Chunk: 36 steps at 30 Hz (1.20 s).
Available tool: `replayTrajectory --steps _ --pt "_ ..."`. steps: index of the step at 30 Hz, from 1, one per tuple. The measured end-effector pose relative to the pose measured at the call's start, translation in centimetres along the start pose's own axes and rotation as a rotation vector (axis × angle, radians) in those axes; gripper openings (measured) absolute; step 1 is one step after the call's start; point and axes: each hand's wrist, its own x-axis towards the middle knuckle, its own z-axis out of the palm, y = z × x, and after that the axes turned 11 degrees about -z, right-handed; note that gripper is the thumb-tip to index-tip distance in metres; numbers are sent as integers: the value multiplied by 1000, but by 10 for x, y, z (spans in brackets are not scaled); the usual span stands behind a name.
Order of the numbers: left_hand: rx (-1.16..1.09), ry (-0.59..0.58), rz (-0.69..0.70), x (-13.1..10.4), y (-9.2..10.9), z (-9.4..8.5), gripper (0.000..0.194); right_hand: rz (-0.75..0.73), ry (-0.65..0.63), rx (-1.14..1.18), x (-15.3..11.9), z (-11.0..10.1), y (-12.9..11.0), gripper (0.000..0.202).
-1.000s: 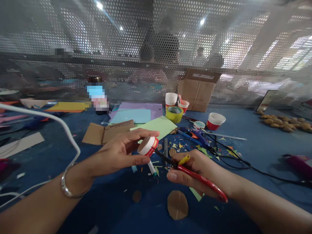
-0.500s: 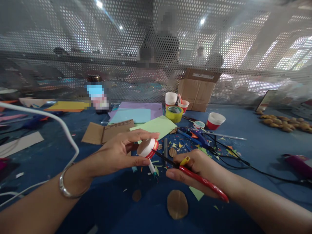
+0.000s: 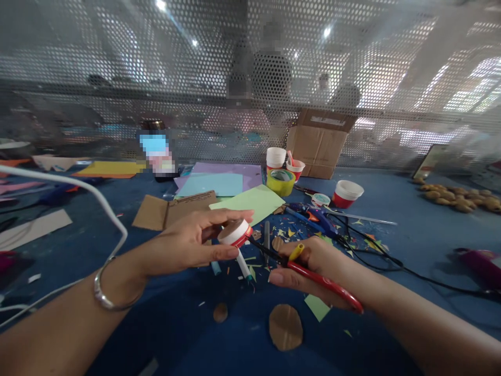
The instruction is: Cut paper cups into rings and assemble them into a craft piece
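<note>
White and red between thumb and fingers: pinches a shallow paper cup piece (image 3: 235,233) in the left grip (image 3: 188,245), between the two hands. Grasps scissors (image 3: 329,284) in the right grip (image 3: 321,263), fingers wrapped around the red handles, blades pointing toward the left grip. Compared with half a second ago, turns the cup piece slightly and meets its red-printed edge with the blades, rather than crossing the wall. Probably means shifting to a fresh stretch of edge, cutting unfinished; cannot tell how deep the tips reach. Leaves lying on the counter (image 3: 176,329) a teal-ended marker (image 3: 243,265), just below the left grip's thumb, and a large cardboard disc (image 3: 285,327), nearer the body than the right grip.
</note>
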Motion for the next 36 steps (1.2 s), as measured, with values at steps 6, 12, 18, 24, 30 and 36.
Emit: replayTrajectory --steps 6,12,18,24,30,36 --pt "-169 -88 3 2 2 2 48 7 -2 60 -3 -2 -3 56" --pt "-191 -89 -4 2 1 3 50 12 -1 115 -4 -2 -4 56" --pt "-150 -40 46 3 -5 7 51 16 2 129 -2 3 -3 57" --pt "-125 46 156 4 -6 13 44 -46 107 92 -1 13 1 56" --pt "160 177 309 0 -7 8 42 -56 211 -103 -2 24 6 44" --pt "545 293 407 -4 1 4 42 -62 240 -387 -2 25 5 34"
